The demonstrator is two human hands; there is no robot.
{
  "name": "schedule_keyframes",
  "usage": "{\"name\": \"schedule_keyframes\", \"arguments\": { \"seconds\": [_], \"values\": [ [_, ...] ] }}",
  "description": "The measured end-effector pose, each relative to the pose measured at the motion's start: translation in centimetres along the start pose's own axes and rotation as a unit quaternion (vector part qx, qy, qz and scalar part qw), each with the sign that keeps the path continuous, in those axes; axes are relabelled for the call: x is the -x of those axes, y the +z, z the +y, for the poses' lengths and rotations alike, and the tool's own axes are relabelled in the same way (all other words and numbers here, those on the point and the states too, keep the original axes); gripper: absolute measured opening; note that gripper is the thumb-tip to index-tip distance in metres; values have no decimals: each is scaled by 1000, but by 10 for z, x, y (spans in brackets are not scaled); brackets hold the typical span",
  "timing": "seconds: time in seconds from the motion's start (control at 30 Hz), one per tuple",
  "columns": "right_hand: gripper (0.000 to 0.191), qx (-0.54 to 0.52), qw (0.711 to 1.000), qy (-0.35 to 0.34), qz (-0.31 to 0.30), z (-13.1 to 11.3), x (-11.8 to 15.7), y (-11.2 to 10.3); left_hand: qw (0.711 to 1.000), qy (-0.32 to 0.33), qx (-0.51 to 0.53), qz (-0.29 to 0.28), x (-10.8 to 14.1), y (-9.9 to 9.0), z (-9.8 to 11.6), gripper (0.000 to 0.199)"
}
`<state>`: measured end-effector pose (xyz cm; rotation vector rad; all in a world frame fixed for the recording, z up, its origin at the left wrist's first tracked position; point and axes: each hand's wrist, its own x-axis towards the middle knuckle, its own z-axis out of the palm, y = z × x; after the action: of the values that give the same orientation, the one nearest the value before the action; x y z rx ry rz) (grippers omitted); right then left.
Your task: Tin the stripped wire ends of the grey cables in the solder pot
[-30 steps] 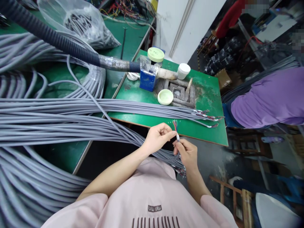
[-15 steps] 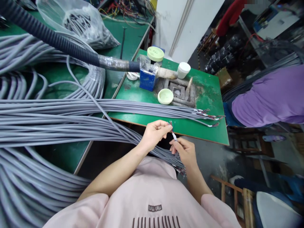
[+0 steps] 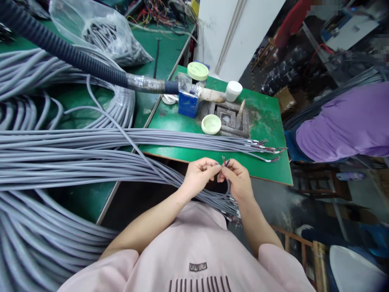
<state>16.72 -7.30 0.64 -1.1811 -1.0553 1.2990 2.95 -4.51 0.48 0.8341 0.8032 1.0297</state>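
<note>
My left hand (image 3: 200, 174) and my right hand (image 3: 238, 178) meet fingertip to fingertip just off the front edge of the green bench. Both are closed in a pinch on the thin coloured wires (image 3: 225, 161) at the end of a grey cable; the wire tips stick up between the fingers. The cable bends down under my right hand. Below hangs a bundle of grey cables (image 3: 212, 197) with stripped, coloured ends. Another row of grey cables (image 3: 182, 138) lies across the bench, its ends banded white with loose wires showing.
A solder pot (image 3: 226, 117) sits in the green bench (image 3: 267, 121), beside a pale green lid (image 3: 211, 124), a white tub (image 3: 234, 90) and a blue box (image 3: 187, 103). A black corrugated hose (image 3: 91, 61) crosses above. At right is a person in a purple top (image 3: 346, 121).
My right hand has moved up from the cable's white band to the wires, beside my left fingertips. The cable end now bends down beneath my right hand.
</note>
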Motion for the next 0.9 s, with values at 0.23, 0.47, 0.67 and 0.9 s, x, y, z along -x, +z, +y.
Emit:
{"name": "schedule_keyframes", "arguments": {
  "seconds": [0.23, 0.47, 0.67, 0.9],
  "values": [
    [11, 5, 999, -24, 29, -5, -3, 1, 1000, 2, -15, 10, -2, 0, -6, 30],
    [21, 76, 995, -29, 58, -15, -19, -4, 999, 28, -22, 16, -8, 11, -14, 33],
    [22, 181, 978, -56, 90, -30, -63, -29, 986, 114, -123, 4, -26, 4, -26, 26],
    [22, 364, 922, -52, 124, -42, -144, -81, 889, 272, -367, 34, -56, -31, -32, 19]
  ]
}}
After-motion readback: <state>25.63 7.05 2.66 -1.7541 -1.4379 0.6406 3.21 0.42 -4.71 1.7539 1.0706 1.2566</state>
